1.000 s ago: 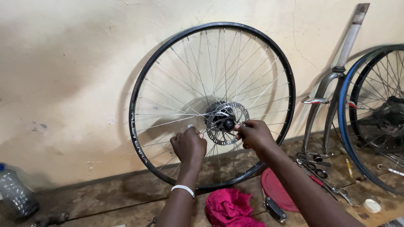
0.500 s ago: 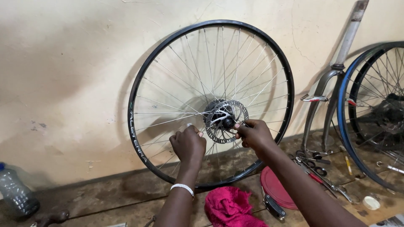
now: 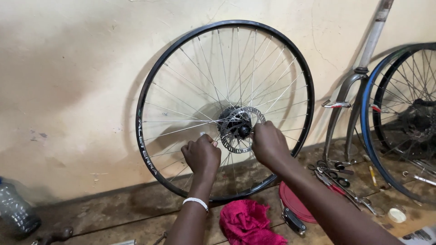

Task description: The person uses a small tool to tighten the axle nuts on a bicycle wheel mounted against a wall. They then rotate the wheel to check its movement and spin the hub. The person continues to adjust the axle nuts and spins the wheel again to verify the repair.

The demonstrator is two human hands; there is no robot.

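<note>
Leaning against a cream wall (image 3: 68, 68), the wheel (image 3: 144, 149) is standing on a worn wooden bench (image 3: 113, 213). The left hand (image 3: 202, 156) is pinching a spoke, the right hand (image 3: 269, 146) gripping the disc (image 3: 236, 119). A red rag (image 3: 250, 222) is lying near.

A cream plaster wall (image 3: 81, 68) fills the far side, scuffed and hairline-cracked, with soft shadows falling across it. Below it runs a worn wooden bench (image 3: 104, 208), dark and stained, perhaps damp in places. At the far right a grey bicycle fork (image 3: 359, 77) leans on the wall beside a blue-rimmed wheel (image 3: 399, 122). A clear plastic bottle (image 3: 16, 208) lies near left.
</note>
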